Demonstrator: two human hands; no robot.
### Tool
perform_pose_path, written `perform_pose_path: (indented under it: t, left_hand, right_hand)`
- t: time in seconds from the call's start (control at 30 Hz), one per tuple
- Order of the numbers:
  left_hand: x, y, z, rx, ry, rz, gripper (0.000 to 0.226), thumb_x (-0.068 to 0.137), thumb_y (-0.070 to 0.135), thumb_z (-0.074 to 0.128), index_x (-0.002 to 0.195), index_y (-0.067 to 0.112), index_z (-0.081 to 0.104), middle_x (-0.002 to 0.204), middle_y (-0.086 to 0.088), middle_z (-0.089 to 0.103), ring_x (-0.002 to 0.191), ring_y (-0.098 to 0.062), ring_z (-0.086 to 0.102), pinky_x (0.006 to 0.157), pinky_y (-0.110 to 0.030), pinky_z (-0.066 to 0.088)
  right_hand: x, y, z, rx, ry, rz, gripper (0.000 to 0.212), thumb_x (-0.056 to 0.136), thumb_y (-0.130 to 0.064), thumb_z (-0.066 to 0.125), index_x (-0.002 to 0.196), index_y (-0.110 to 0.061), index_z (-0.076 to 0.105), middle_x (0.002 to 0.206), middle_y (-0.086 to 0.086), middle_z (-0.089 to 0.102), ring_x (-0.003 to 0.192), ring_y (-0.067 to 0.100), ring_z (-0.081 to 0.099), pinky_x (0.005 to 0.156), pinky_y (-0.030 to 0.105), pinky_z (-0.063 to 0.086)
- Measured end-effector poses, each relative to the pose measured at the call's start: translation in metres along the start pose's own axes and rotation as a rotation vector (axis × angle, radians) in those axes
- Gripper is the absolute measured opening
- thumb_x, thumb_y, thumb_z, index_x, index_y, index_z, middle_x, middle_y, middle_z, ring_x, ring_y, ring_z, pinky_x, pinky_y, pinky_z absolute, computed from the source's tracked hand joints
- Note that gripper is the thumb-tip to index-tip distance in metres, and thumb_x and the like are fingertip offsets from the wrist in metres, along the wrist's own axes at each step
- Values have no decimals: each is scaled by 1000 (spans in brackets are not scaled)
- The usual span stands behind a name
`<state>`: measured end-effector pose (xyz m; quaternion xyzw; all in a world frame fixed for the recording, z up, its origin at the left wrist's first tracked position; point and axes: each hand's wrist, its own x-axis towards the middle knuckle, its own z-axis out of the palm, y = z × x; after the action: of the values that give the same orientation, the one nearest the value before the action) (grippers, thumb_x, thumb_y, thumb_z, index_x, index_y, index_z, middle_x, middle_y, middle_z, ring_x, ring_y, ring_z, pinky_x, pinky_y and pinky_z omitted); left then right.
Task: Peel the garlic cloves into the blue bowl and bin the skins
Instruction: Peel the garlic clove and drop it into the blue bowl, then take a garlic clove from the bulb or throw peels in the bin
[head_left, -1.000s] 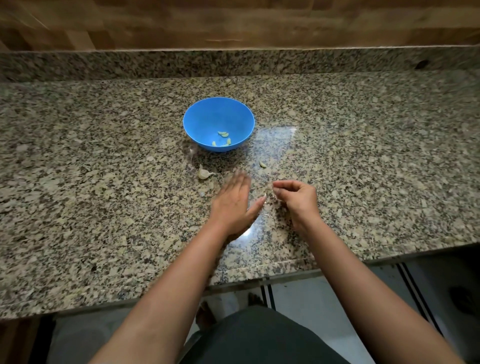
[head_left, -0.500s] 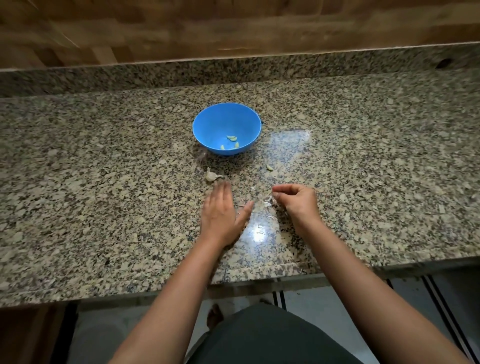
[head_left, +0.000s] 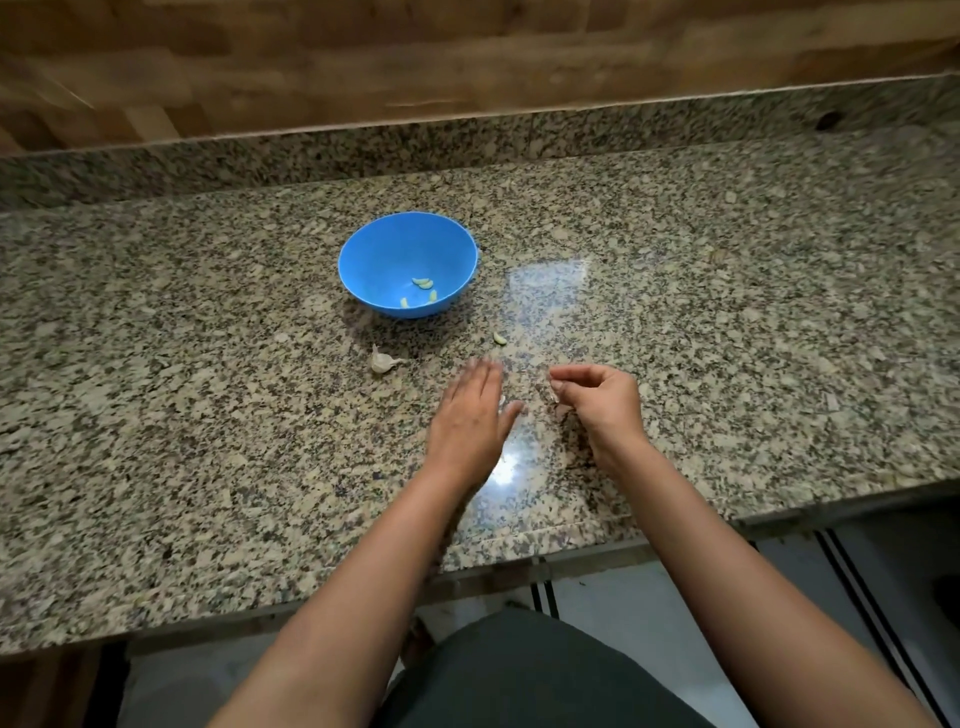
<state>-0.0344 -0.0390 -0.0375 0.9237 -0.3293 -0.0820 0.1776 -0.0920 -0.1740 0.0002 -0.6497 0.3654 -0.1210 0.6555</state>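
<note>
An unpeeled clove (head_left: 383, 360) is lying beyond-left of the flat, open left hand (head_left: 470, 415); the blue bowl (head_left: 374, 260) is sitting farther beyond. The right hand (head_left: 597, 397) is pinching skin scraps; sweeping risks scattering skins off the bench (head_left: 156, 415).

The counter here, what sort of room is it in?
Most likely a home kitchen: a speckled granite counter with an upstand, a blue bowl holding peeled garlic cloves, and tiled floor below.
</note>
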Motion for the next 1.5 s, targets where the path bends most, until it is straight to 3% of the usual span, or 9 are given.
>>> perform_pose_path:
  t: [0.13,0.27,0.4,0.53,0.63,0.77,0.93,1.2,1.5]
  left_hand:
    - [-13,-3,-2,-200,138,84,39,98,19,45,136,13,47,144,-8,44,137,-23,34,115,-32,23]
    - [-34,0,-1,-165,257,76,32,87,1,59,118,2,62,119,-16,62,112,-28,56,98,-23,36]
    - [-41,7,0,-72,305,69,25,75,-11,67,99,-5,68,92,-16,67,87,-29,61,78,-33,55]
    - [-41,15,-6,-187,292,-104,19,88,4,59,106,3,67,102,-8,64,97,-18,55,88,-19,43]
    - [-48,11,-19,-527,350,-422,17,85,6,63,101,9,70,100,-2,68,85,-8,60,70,-6,45]
    - [-80,-7,-37,-987,504,-665,12,81,4,68,86,15,72,87,0,71,80,-10,66,68,-12,51]
    - [-153,-39,-61,-1320,768,-799,12,82,-6,65,90,1,70,74,3,69,68,-5,65,72,-19,54]
    - [-363,-110,-70,-1425,1251,-1013,12,81,-8,63,85,2,68,59,8,68,57,1,61,60,-11,48]
    - [-582,-161,-60,-1422,1556,-1270,21,83,-12,59,74,6,66,55,6,67,56,-2,63,69,-17,51]
  right_hand:
    - [-3,0,0,6,-28,-15,21,81,6,64,77,-14,67,84,2,69,83,14,65,69,17,49]
    - [-7,0,1,-2,-71,-26,20,82,6,63,79,-14,67,87,3,69,85,13,64,72,18,50]
    - [-12,3,4,12,-131,0,20,82,7,63,79,-13,67,89,3,68,86,14,64,74,19,52]
    - [-19,4,11,22,-228,59,17,81,7,64,80,-9,68,86,7,69,84,18,63,79,27,54]
    - [-29,1,21,12,-310,82,14,80,8,64,83,-5,68,87,9,68,84,19,63,82,29,53]
    - [-54,-2,51,30,-443,116,15,80,11,62,79,-4,66,76,9,66,72,16,61,67,20,51]
    - [-109,2,116,-5,-670,142,18,79,12,62,75,-5,65,68,7,65,65,13,61,58,16,49]
    - [-279,58,233,-149,-1076,153,17,80,12,61,77,-5,64,54,-2,65,52,6,60,56,12,49]
    - [-477,140,321,-341,-1318,254,18,83,11,59,75,-4,63,74,8,61,70,15,58,69,19,51]
